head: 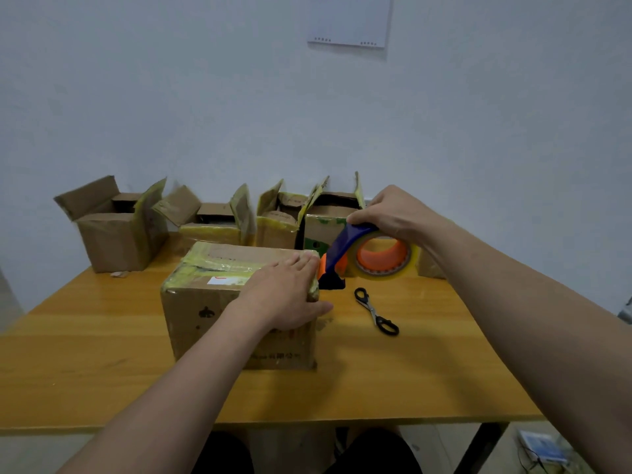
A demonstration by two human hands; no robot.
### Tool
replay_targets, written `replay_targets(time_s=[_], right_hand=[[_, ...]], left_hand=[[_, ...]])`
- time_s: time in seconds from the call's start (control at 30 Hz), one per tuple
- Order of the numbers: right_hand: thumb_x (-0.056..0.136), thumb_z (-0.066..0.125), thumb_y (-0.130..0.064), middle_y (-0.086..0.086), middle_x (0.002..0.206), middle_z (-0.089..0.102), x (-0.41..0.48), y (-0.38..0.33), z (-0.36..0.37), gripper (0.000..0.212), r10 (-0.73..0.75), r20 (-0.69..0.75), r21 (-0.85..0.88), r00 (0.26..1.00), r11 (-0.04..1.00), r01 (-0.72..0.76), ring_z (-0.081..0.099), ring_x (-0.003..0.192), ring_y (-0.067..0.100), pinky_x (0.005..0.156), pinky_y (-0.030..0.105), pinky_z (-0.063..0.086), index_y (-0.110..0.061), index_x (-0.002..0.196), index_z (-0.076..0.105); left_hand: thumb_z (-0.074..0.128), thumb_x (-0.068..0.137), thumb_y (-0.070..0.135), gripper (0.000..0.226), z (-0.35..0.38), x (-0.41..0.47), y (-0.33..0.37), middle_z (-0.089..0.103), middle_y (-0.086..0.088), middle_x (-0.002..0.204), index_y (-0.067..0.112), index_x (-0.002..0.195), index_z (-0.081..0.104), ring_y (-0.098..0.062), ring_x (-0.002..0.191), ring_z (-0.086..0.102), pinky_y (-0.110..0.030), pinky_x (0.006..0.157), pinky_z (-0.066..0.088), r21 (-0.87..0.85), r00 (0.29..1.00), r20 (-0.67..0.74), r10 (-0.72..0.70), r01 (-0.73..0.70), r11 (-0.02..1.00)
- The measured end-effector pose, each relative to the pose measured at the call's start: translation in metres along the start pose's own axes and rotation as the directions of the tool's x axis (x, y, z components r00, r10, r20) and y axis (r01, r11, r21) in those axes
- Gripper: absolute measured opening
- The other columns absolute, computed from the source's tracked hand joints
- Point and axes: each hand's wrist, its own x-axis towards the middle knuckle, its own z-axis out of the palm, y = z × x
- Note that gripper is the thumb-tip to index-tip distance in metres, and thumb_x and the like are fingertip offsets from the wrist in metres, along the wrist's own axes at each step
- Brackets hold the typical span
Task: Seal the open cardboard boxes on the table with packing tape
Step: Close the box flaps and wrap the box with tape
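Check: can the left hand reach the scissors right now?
Probably yes. The left hand rests on the near box, and the scissors lie on bare table just right of it; the tape dispenser is held farther back.

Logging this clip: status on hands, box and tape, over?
Left hand flat on closed box. Right hand grips tape dispenser at box's right edge. Scissors alongside; open boxes behind.

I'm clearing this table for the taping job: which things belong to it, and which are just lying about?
Job: taped box under left hand; tape dispenser in right hand; open boxes at the back.
Lying about: scissors on the table; sheet on the wall.
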Motion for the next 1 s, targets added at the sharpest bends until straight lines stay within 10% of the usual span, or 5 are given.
replay_targets(time_s=[0.23,0.7,0.9,1.0], right_hand=[[0.079,0.074,-0.054,-0.002,0.071,0.064,-0.007,0.021,0.056,0.037,-0.018,0.032,-0.405,0.999,0.914,0.029,0.062,0.07,0.018,0.061,0.031,0.051,-0.018,0.077,0.067],[0.078,0.07,-0.052,-0.002,0.057,0.059,0.001,0.013,0.047,0.042,-0.035,-0.211,-0.384,0.977,0.922,-0.05,0.057,0.056,0.017,0.049,0.028,0.041,-0.014,0.063,0.066],[0.083,0.068,-0.055,0.003,0.056,0.06,0.002,0.037,0.032,0.048,0.071,-0.362,-0.177,0.93,0.974,-0.143,0.053,0.054,0.02,0.049,0.028,0.037,-0.013,0.06,0.065],[0.088,0.068,-0.054,0.001,0.056,0.061,-0.003,0.043,0.036,0.048,0.122,-0.4,-0.029,0.908,0.989,-0.145,0.054,0.054,0.017,0.049,0.027,0.037,-0.016,0.059,0.065]], left_hand=[[0.045,0.097,0.072,0.095,0.0,-0.002,0.001,0.005,0.004,0.174,0.024,0.166,0.001,-0.017,0.16,0.01,-0.039,0.126,0.022,-0.002,1.0,0.014,-0.014,0.014,1.0],[0.055,0.097,0.06,0.069,0.002,0.004,0.01,0.012,0.0,0.173,0.028,0.156,0.038,-0.023,0.159,0.015,-0.041,0.12,0.034,0.094,0.995,-0.059,0.081,-0.075,0.993],[0.051,0.101,0.052,0.04,0.001,0.01,0.005,0.056,0.001,0.147,0.021,0.124,0.061,-0.017,0.134,0.045,-0.034,0.104,0.046,0.073,0.978,-0.11,0.179,-0.172,0.983],[0.046,0.103,0.057,0.049,-0.003,0.01,0.006,0.041,-0.001,0.162,0.019,0.133,0.058,-0.022,0.152,0.03,-0.039,0.117,0.04,0.12,0.983,-0.036,0.181,-0.176,0.977]])
